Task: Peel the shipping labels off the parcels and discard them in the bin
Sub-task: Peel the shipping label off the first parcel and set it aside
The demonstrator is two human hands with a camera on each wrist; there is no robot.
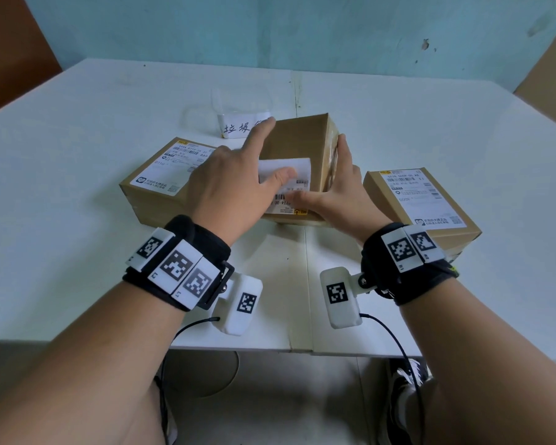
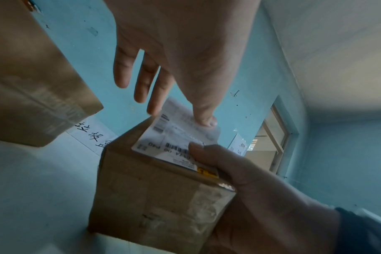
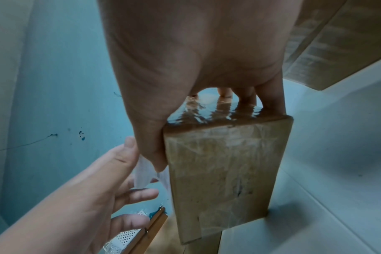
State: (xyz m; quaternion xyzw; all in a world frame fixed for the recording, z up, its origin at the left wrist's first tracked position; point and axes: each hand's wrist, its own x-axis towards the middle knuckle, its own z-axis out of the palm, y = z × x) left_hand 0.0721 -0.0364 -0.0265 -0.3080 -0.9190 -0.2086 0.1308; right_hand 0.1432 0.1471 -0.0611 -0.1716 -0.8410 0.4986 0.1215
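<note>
A brown middle parcel (image 1: 297, 139) is tipped up on the white table (image 1: 77, 155). Its shipping label (image 1: 299, 163) is partly peeled, with the white back showing. My left hand (image 1: 238, 175) pinches the loose flap under the thumb while the index finger points away. In the left wrist view the thumb lies on the label (image 2: 176, 137) above the parcel (image 2: 152, 189). My right hand (image 1: 341, 187) grips the parcel's right side, its thumb on the label's stuck end. The right wrist view shows that hand (image 3: 196, 51) wrapped round the parcel (image 3: 224, 171).
A flat parcel (image 1: 161, 178) with its label on lies to the left, and another labelled parcel (image 1: 421, 203) lies to the right. A clear plastic bin (image 1: 238, 106) with a handwritten tag stands behind the middle parcel. A teal wall runs along the table's far edge.
</note>
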